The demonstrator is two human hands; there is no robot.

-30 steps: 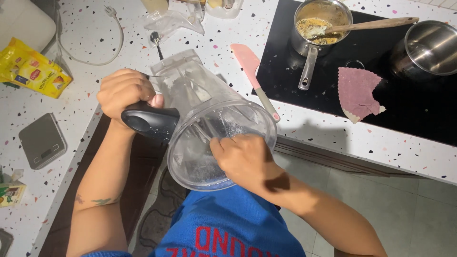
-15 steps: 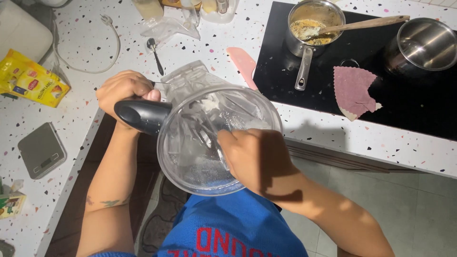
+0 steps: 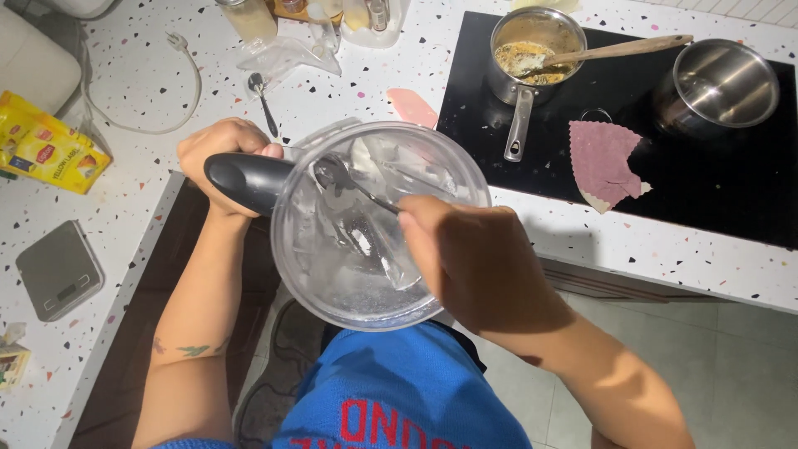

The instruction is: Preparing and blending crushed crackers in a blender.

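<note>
Both hands closed — left hand [image 3: 223, 154] gripping jug handle [image 3: 249, 181], right hand [image 3: 474, 262] a spoon [image 3: 345, 181].

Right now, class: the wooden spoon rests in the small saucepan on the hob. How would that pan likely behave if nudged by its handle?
The small saucepan would probably slide easily, since the hob looks smooth and glossy. The wooden spoon overhangs its rim, so it may swing or tip out. With only a little food inside, the pan is likely fairly light.

One clear blender jug [image 3: 366, 241]; two spoons [image 3: 349, 185] [image 3: 262, 98]; two steel pots [image 3: 532, 50] [image 3: 719, 83]; one wooden spatula [image 3: 619, 51]; one kitchen scale [image 3: 58, 270]; one pink cloth [image 3: 605, 160].
</note>
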